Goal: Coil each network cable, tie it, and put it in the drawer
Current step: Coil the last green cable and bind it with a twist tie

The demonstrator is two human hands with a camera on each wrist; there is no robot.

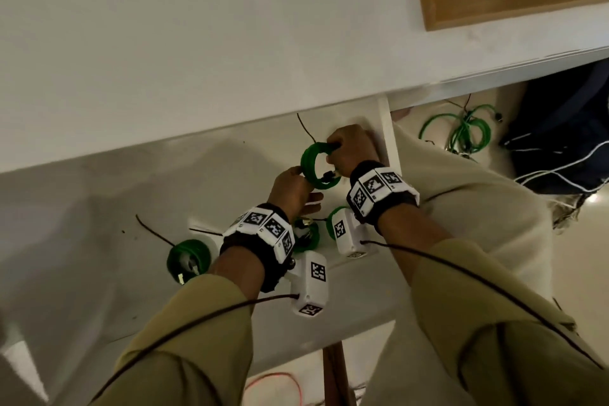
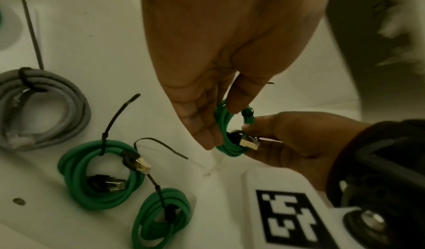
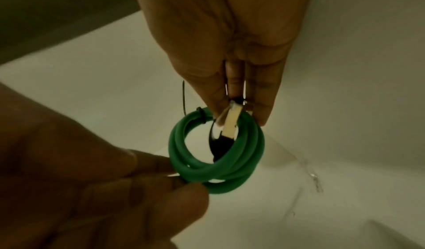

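A small green cable coil (image 1: 309,165) hangs between both hands above the open white drawer (image 1: 99,208). A black tie (image 3: 200,113) wraps it, with its tail (image 1: 304,128) sticking up. My left hand (image 1: 301,180) pinches the coil's near-left side (image 3: 184,169). My right hand (image 1: 333,158) pinches the far side, fingertips on the pale plug (image 3: 232,120). In the left wrist view the coil (image 2: 227,149) sits between my left hand (image 2: 207,125) and my right hand (image 2: 250,125).
On the drawer floor lie two tied green coils (image 2: 96,176) (image 2: 161,216) and a tied grey coil (image 2: 46,107). Loose green cables (image 1: 461,132) and white wires (image 1: 560,168) lie on the floor to the right. The white tabletop (image 1: 197,43) overhangs the drawer's back.
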